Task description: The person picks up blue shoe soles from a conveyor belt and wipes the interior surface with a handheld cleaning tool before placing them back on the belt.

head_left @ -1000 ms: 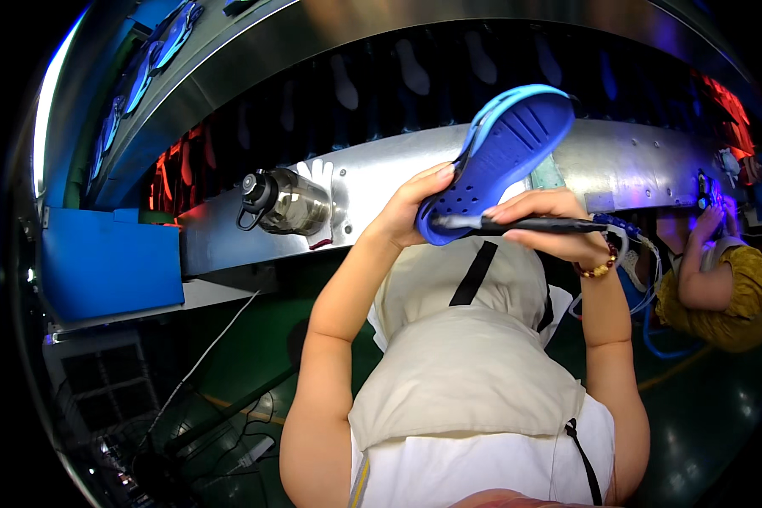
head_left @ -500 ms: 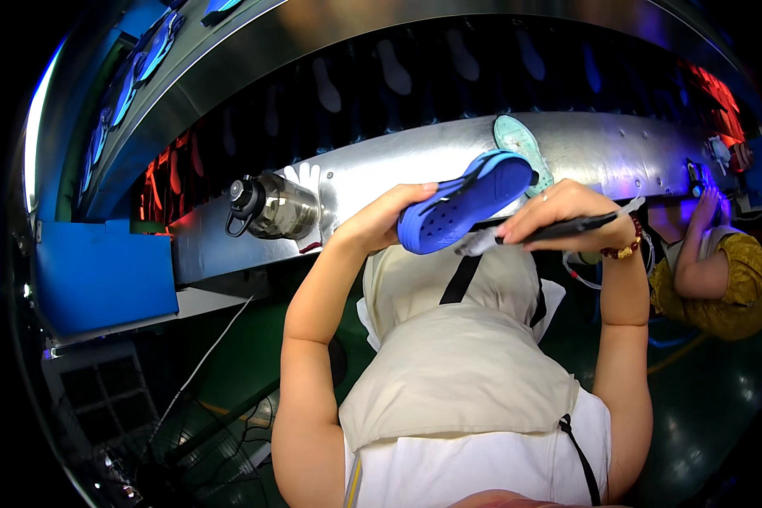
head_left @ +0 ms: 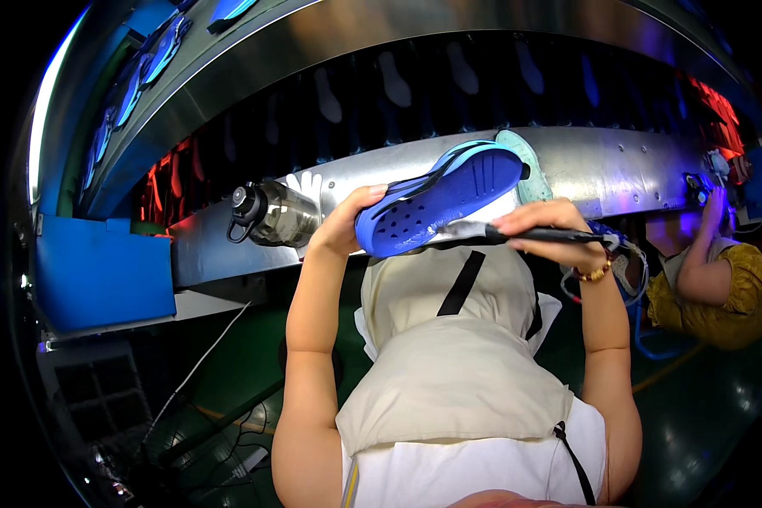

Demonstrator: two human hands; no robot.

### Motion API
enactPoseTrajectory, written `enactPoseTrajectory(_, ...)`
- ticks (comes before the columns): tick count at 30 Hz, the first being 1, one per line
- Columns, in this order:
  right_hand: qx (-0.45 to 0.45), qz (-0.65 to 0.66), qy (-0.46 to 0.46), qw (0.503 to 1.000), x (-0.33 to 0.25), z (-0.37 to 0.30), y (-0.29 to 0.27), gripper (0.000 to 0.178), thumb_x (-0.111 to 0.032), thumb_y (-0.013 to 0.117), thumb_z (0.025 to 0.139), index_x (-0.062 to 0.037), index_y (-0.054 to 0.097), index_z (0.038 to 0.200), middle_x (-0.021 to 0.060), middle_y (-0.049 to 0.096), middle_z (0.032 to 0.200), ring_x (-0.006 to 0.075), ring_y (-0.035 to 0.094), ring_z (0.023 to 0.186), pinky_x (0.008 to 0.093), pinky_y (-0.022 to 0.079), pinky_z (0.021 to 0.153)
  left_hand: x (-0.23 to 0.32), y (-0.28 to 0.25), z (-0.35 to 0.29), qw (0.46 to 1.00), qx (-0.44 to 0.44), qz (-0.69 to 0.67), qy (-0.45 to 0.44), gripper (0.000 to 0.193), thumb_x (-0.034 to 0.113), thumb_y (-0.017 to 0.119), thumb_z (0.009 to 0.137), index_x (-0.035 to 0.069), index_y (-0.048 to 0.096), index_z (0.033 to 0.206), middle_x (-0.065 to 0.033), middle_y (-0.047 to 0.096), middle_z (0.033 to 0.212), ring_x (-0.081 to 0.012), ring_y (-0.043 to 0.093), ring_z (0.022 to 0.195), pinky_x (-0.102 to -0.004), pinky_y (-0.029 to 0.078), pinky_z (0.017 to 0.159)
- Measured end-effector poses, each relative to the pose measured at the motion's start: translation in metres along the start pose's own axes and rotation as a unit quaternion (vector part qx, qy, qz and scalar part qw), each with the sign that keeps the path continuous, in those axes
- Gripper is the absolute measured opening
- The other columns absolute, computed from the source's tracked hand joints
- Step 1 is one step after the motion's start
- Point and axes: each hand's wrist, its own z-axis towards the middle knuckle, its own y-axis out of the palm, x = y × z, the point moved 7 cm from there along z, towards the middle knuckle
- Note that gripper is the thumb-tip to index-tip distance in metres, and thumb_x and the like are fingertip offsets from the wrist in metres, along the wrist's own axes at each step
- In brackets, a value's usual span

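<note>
Left hand grips a deep blue clog, holed at 1 end; right hand clasps a brush

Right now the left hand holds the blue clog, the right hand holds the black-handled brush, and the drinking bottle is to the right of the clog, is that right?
No, the head view shows the drinking bottle left of the blue clog. The left hand does hold the clog, and the right hand the black-handled brush.
</note>
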Motion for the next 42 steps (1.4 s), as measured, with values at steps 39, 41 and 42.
enactPoseTrajectory(39,-0.018,0.059,-0.035,0.997,-0.014,0.004,0.042,0.02,0.001,0.069,0.066,0.0005,0.065,0.085,0.0105,0.065,0.087,0.0227,0.058,0.093,0.0329,0.045,0.084,0.0,0.038,0.035,0.935,-0.062,-0.299,0.182,0.084,0.074,0.024,0.075,0.005,0.042,0.119,-0.0148,0.052,0.106,-0.0286,0.051,0.1,-0.0496,0.04,0.09)
enactPoseTrajectory(41,-0.002,0.193,-0.013,0.981,0.001,0.0,0.034,0.018,-0.001,0.067,0.067,0.0,0.064,0.085,0.0131,0.064,0.089,0.027,0.054,0.099,0.0379,0.04,0.089,0.007,0.041,0.035,0.939,-0.07,-0.287,0.178,0.083,0.073,0.025,0.076,0.005,0.042,0.121,-0.0153,0.051,0.109,-0.0288,0.051,0.101,-0.0505,0.039,0.091)
enactPoseTrajectory(42,0.048,0.266,0.005,0.963,0.012,0.0,0.028,0.016,-0.001,0.064,0.069,0.0008,0.063,0.085,0.0137,0.063,0.09,0.0281,0.053,0.101,0.0402,0.038,0.091,0.008,0.043,0.036,0.936,-0.062,-0.298,0.175,0.082,0.071,0.025,0.077,0.005,0.041,0.122,-0.0156,0.05,0.112,-0.0293,0.05,0.103,-0.0508,0.038,0.092)
